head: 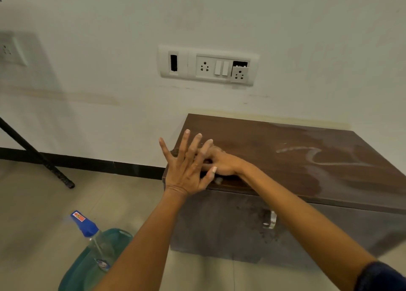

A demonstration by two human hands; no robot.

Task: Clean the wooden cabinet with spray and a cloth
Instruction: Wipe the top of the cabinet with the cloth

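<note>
Cabinet [274, 176] of dark wood sits on the floor [44, 202], pushed up to the wall [109, 48], on the right side of the view. Its top has pale wet streaks [316, 156] on it, so it looks like spray has gone on and wiping is under way.

The right hand [222, 164] reaches across and rests on the top near the front left corner, likely to rub that spot. Its fingers are tucked behind the other hand, so I cannot tell how open it is or if it has a cloth. No cloth shows.

The left hand [186, 169] is up in front of that same corner, wide open with fingers spread, and has nothing in it. It blocks the view of the corner.

A metal handle [272, 220] is on the cabinet's front.

Down on the floor to the left, well apart from the cabinet, a spray bottle [87, 229] with a blue top stands by a green tub [123, 235], likely set down so both hands are free. A socket plate [208, 65] is on the wall above. A black pole [37, 156] leans at the far left.
</note>
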